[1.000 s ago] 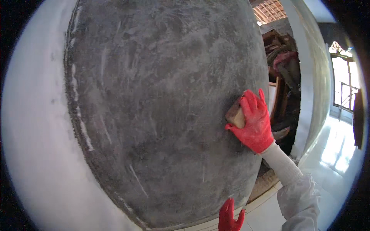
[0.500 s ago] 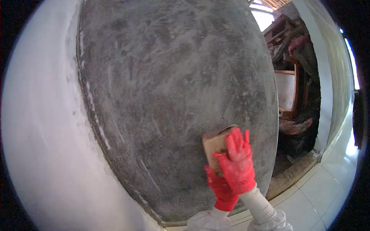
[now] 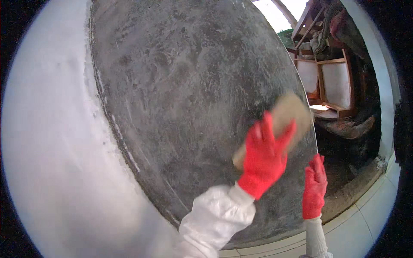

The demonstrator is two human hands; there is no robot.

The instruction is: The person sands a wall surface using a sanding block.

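My left hand (image 3: 263,161), in a red glove, presses a tan sanding block (image 3: 289,112) against a dark grey wall (image 3: 198,99). Motion smears the long block, which lies tilted, its upper end toward the wall's right edge and its lower end showing left of the glove. The hand's index finger and thumb are spread over its face. Lower right, my right hand (image 3: 315,189), also red-gloved, is at the wall's right edge with its fingers stretched upward; it is apart from the block and holds nothing visible. The grey surface is mottled, with pale scratches.
A white wall (image 3: 51,129) meets the grey one on the left along a rough seam. Beyond the right edge is an opening with wooden frames (image 3: 337,86) and heaped dark cloth (image 3: 348,127). Pale floor tiles (image 3: 350,230) lie below, past a rough sill (image 3: 352,191).
Both hands were together on the block. The right hand has come off it and moved right to the wall's edge. My left hand has moved up with the block, which shifted up and right.
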